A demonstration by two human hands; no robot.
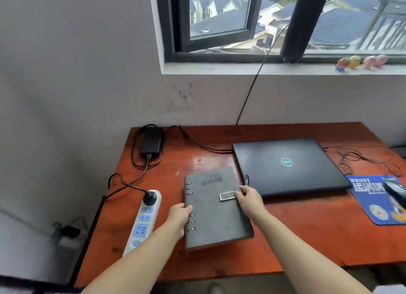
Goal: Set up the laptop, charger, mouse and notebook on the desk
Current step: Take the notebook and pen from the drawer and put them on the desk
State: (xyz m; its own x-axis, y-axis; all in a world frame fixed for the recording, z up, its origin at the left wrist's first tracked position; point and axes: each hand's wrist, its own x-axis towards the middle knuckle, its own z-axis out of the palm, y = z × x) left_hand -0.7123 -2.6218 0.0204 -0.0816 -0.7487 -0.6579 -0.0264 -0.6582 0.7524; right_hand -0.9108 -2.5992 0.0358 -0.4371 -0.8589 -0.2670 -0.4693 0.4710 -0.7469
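Both hands were on the notebook (pixel 216 208), which lay flat on the desk (pixel 296 234) just left of the closed laptop (pixel 287 165). The left hand (pixel 180 216) gripped the ringed spine; the right hand (pixel 248 198) pinched its clasp edge. The charger (pixel 151 142) sat far left, the mouse (pixel 395 191) far right.

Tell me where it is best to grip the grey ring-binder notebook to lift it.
Grip the grey ring-binder notebook by its two long edges, from the near side: it lies flat, closed by its clasp. The left hand is at the ringed spine, the right hand by the clasp.
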